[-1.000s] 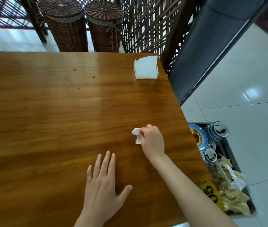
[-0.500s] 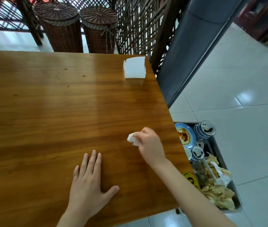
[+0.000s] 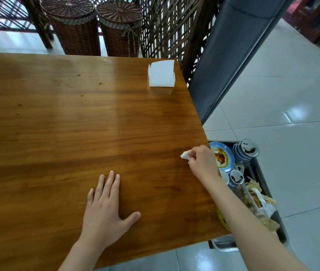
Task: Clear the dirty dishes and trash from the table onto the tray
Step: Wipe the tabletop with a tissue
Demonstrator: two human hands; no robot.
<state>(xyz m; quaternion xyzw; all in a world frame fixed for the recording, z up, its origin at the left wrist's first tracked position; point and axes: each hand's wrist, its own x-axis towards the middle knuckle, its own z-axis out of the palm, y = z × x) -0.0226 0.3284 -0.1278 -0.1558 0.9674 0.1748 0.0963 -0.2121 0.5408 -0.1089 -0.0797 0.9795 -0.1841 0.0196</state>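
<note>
Dishes, trash already in tray (image 3: 261, 169) beside table (image 3: 57, 133). Right hand (image 3: 202, 163) pinches crumpled napkin (image 3: 185, 155) near tray-side edge. Left hand (image 3: 104, 210) flat, fingers together. Crumbs remain.

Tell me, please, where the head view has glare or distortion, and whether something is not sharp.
Head view: broad pale glare streaks on the wooden table; bright reflections on the floor tiles; wide-angle bending at the picture's edges; the crumpled napkin pinched by the right hand looks slightly soft; the left hand is sharp.
</note>
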